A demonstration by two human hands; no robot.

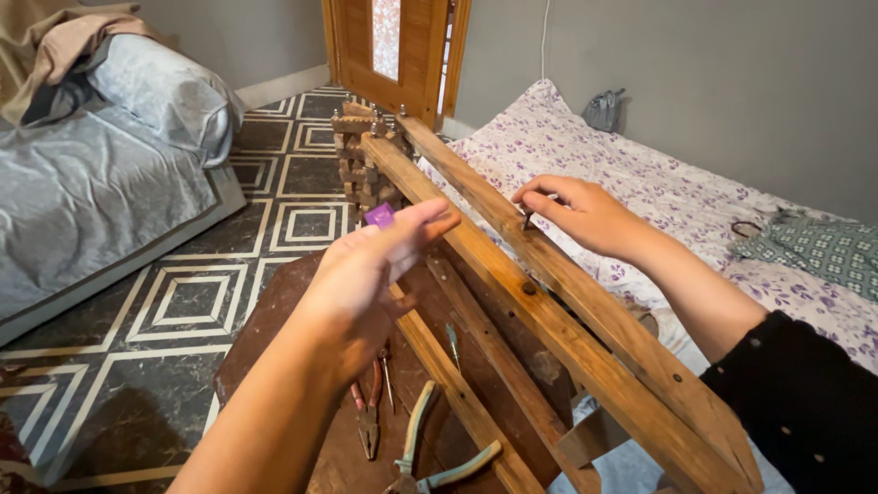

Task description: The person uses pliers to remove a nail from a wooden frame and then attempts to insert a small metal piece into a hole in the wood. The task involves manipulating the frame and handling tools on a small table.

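Left hand (366, 274) pinching purple piece (380, 215), right hand (576, 212) closed on small dark fitting at wooden frame (549, 320), two o'clock; loose pinch risks dropping piece among pliers (430, 457).

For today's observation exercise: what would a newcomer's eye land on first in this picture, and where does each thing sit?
First, the long wooden frame running diagonally through the middle, with the right hand pinching something small and dark on its upper beam. Next, the left hand raised at centre, holding a small purple piece at its fingertips. Below, pliers lie on a dark brown table.
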